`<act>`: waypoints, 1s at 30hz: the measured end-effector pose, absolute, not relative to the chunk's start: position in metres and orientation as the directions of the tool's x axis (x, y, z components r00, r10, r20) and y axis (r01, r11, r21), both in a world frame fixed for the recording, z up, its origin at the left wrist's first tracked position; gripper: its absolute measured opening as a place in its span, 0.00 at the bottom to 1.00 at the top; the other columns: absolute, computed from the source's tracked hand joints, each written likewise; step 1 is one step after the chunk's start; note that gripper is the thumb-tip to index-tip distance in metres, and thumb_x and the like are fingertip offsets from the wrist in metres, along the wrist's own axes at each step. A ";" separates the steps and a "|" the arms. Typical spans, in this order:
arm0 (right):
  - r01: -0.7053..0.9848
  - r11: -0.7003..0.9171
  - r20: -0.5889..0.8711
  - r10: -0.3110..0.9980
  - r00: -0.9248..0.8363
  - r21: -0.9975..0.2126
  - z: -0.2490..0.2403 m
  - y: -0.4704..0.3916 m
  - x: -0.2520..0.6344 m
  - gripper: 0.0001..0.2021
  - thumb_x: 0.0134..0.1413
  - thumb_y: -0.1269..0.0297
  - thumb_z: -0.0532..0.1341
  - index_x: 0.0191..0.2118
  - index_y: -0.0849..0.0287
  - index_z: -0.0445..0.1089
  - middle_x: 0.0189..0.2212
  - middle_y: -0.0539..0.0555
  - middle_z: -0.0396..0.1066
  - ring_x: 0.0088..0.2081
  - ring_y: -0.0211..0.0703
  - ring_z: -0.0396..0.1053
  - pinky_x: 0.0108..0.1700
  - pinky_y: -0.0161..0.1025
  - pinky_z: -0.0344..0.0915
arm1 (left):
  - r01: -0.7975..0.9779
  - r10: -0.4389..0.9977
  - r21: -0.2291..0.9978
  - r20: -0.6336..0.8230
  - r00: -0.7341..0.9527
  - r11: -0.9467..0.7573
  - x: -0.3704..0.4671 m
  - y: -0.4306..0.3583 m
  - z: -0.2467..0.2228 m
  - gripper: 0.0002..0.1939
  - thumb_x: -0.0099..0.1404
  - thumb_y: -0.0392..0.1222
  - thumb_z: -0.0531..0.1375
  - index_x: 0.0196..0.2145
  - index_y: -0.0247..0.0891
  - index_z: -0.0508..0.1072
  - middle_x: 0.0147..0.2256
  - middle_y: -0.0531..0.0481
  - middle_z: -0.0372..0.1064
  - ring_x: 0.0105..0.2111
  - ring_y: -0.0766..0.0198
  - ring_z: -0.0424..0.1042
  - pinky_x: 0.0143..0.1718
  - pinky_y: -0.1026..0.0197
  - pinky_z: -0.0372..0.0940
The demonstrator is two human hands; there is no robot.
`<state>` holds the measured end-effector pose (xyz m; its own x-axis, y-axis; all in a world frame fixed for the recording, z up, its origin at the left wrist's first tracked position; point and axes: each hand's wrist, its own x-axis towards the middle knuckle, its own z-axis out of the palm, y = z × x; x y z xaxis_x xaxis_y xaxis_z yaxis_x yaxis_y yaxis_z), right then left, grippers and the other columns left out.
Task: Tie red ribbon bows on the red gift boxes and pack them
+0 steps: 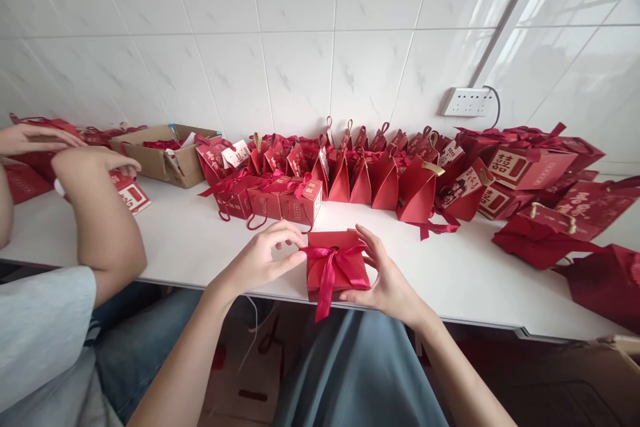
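Note:
A small red gift box (317, 280) sits at the table's front edge before me, with a glossy crimson ribbon (327, 273) tied in a bow across its top. One ribbon tail hangs over the front. From the left, my left hand (265, 253) has its thumb and fingertips closed at the bow's left loop. My right hand (387, 277) grips the box's right side, thumb low at the front and fingers at the back corner. Just beyond stand several red boxes (300, 203) with bows and cord handles.
Rows of red pointed boxes (383, 183) line the wall. Stacked red boxes and bags (535, 170) fill the right side. An open cardboard box (187, 163) holds red items at back left. Another person's arm (107, 213) reaches over the white table (175, 233) at left.

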<state>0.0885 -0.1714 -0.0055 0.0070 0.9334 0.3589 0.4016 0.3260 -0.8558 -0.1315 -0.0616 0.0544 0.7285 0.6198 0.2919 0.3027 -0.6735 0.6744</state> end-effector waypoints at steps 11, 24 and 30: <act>0.447 0.326 0.344 0.938 -0.044 -0.833 -0.001 -0.187 0.089 0.50 0.40 0.55 0.71 0.64 0.47 0.41 0.63 0.60 0.49 0.61 0.54 0.56 0.61 0.54 0.57 | 0.099 0.604 0.913 0.177 0.777 -0.396 -0.119 -0.083 0.065 0.09 0.61 0.43 0.57 0.27 0.35 0.68 0.26 0.52 0.64 0.26 0.69 0.63 0.28 0.66 0.60; 0.447 0.316 0.340 0.940 -0.028 -0.837 0.004 -0.202 0.089 0.50 0.39 0.54 0.71 0.64 0.48 0.42 0.63 0.60 0.50 0.59 0.55 0.58 0.61 0.54 0.57 | 0.112 0.584 0.993 -0.074 0.809 -0.030 -0.110 -0.098 0.063 0.18 0.61 0.57 0.56 0.27 0.38 0.65 0.11 0.59 0.57 0.05 0.75 0.49 0.07 0.71 0.40; 0.461 0.333 0.360 0.932 -0.032 -0.822 0.007 -0.203 0.090 0.50 0.39 0.55 0.71 0.64 0.48 0.42 0.63 0.60 0.49 0.58 0.53 0.59 0.61 0.52 0.58 | 0.085 0.507 0.992 -0.121 0.853 0.093 -0.106 -0.105 0.066 0.19 0.61 0.58 0.56 0.25 0.38 0.62 0.13 0.59 0.58 0.05 0.76 0.50 0.06 0.73 0.40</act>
<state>0.0901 -0.2032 0.0066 -0.0317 0.9324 0.3600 0.4611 0.3332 -0.8224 -0.1062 -0.1053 0.0661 0.8533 0.5071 -0.1209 0.0852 0.0932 0.9920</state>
